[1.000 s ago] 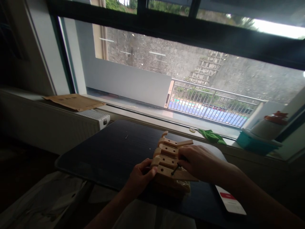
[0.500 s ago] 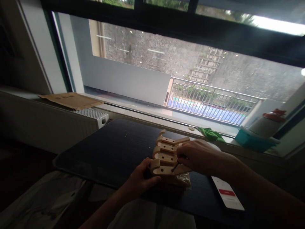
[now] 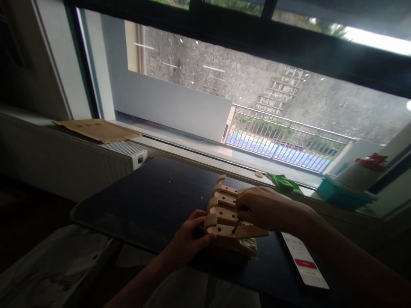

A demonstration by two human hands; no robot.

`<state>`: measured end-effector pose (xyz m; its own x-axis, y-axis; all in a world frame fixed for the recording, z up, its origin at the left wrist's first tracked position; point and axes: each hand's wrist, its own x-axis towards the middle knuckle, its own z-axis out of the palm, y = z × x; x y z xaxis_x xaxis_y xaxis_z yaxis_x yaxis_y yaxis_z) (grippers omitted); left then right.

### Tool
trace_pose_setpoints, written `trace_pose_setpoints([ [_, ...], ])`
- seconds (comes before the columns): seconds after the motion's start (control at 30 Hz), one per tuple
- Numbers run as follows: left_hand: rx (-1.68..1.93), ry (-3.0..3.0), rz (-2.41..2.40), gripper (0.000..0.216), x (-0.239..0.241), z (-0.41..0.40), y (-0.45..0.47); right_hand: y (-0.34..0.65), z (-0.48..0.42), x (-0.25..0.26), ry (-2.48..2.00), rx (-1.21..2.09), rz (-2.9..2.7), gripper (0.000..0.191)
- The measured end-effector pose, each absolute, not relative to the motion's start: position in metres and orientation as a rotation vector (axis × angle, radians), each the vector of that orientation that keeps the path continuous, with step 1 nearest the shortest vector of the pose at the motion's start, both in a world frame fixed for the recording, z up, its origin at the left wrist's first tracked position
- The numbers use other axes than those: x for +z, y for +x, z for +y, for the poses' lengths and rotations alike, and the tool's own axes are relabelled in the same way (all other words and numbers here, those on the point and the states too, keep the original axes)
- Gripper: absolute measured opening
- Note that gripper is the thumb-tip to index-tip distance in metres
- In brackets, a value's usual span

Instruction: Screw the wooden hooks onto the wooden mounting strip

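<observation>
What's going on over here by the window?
Someone is working with both hands at a dark table. The left hand holds the curved end of the nearest wooden piece, one of a row. The right hand holds a thin dark rod, its lower end at that piece. A phone lies nearby.

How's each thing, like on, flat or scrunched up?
Phone: face up, screen lit
Green cloth: crumpled
Brown envelope: lying flat
Wooden hooks: in a row, holes showing
Thin dark tool: tip at a hole in the nearest hook
Left hand: touching the nearest hook
Right hand: gripping the tool
</observation>
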<state>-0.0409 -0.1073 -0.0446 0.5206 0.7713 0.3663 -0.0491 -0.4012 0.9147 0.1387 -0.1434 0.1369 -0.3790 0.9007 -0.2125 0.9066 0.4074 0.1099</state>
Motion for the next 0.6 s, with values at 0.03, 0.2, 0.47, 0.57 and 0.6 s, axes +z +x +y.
trace_pose_setpoints([
  [0.03, 1.015, 1.758, 0.609, 0.024, -0.045, -0.107, -0.041, 0.139, -0.144, 0.135, 1.595, -0.031, 2.438, 0.02],
  [0.2, 0.978, 1.76, 0.617, 0.024, -0.046, -0.107, -0.041, 0.15, -0.152, 0.125, 1.844, -0.048, 2.398, 0.024],
  [0.47, 0.984, 1.744, 0.635, 0.025, -0.043, -0.107, -0.039, 0.157, -0.162, 0.136, 1.797, -0.098, 2.377, 0.016],
  [0.57, 0.978, 1.728, 0.635, 0.024, -0.041, -0.108, -0.039, 0.15, -0.162, 0.144, 1.634, -0.015, 2.432, 0.012],
  [0.6, 0.977, 1.73, 0.638, 0.023, -0.041, -0.109, -0.039, 0.148, -0.161, 0.145, 1.578, 0.015, 2.458, 0.012],
])
